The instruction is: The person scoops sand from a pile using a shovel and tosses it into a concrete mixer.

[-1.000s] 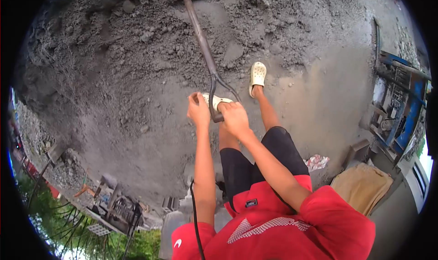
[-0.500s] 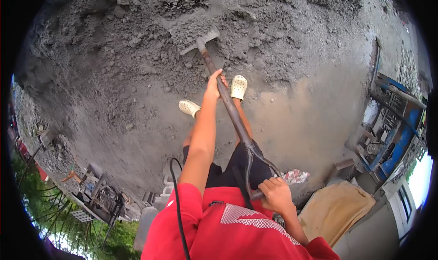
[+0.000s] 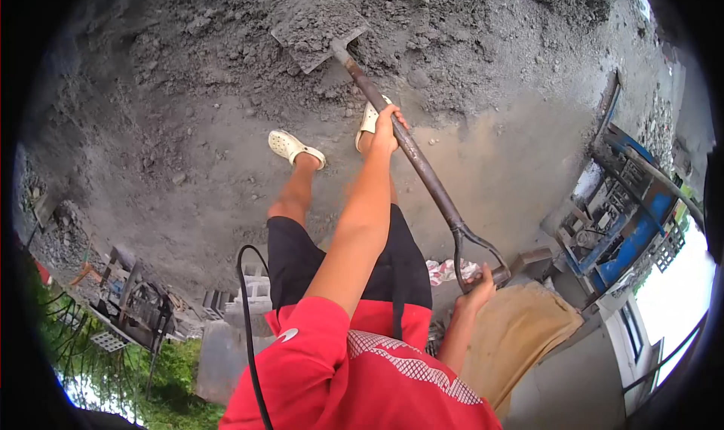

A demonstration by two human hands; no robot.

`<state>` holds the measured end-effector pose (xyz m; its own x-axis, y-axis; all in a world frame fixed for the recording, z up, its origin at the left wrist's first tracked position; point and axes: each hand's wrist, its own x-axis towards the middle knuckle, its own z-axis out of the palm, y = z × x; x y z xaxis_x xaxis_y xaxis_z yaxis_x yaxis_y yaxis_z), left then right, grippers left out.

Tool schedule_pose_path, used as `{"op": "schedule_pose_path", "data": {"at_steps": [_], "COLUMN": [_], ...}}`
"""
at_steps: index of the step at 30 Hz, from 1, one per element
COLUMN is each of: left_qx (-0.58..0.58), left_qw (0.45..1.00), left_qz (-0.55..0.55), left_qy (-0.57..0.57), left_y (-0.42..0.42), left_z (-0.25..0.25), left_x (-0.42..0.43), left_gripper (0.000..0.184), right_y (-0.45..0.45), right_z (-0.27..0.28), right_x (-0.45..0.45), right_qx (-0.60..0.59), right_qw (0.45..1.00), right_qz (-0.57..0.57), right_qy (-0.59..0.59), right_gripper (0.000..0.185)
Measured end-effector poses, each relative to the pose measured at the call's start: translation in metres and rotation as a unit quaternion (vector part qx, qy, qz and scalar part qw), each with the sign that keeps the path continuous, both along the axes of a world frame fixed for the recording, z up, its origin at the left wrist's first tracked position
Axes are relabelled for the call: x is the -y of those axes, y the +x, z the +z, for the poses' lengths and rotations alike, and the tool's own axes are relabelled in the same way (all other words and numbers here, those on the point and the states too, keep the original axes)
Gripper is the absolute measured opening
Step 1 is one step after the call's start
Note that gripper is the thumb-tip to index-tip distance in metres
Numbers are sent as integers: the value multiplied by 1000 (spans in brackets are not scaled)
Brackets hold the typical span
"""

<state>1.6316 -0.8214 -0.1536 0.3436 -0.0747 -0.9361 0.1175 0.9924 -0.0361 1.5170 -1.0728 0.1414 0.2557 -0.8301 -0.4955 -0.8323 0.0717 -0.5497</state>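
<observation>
A shovel [image 3: 426, 170] with a rusty brown shaft runs diagonally across the view. My left hand [image 3: 387, 128] is wrapped round the middle of its shaft, just over one cream clog. My right hand [image 3: 477, 288] grips the crossbar of the forked handle at the lower right. At the upper end, the flat blade [image 3: 353, 35] bears a load of grey, gritty material [image 3: 313, 26] and lies against the loose pile around it. Part of the blade is hidden under that load.
Grey rubble [image 3: 196, 60] covers the upper ground. Cream clogs [image 3: 290, 145] are on my feet. Blue metal equipment [image 3: 630, 241] stands at the right, with a tan cloth [image 3: 520, 324] below it. A black cable [image 3: 245, 309] hangs by my left arm. Concrete blocks lie lower left.
My left hand has moved from near the handle end to mid-shaft. The loaded blade has come into view, and the handle end has swung right with my right hand. My feet have shifted left.
</observation>
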Motion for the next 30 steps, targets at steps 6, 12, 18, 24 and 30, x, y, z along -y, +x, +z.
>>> {"op": "schedule_pose_path", "data": {"at_steps": [6, 12, 18, 24, 30], "left_qx": [25, -20, -27, 57, -40], "left_qw": [986, 955, 822, 569, 349], "left_qz": [139, 291, 506, 624, 668], "left_qy": [-89, 54, 261, 533, 655], "left_y": [-24, -115, -283, -555, -755], "left_z": [11, 41, 178, 490, 645], "left_x": [-2, -112, -296, -324, -224], "left_gripper": [13, 13, 15, 21, 25], "right_y": [33, 65, 57, -85, -216], "right_z": [-10, -42, -88, 64, 266], "right_x": [30, -54, -250, -429, -459], "right_qx": [11, 1, 34, 91, 132], "right_qw": [984, 958, 826, 507, 209], "right_qz": [155, 285, 503, 652, 803], "right_qy": [-90, 26, 252, 557, 543], "right_gripper": [9, 8, 9, 10, 29]}}
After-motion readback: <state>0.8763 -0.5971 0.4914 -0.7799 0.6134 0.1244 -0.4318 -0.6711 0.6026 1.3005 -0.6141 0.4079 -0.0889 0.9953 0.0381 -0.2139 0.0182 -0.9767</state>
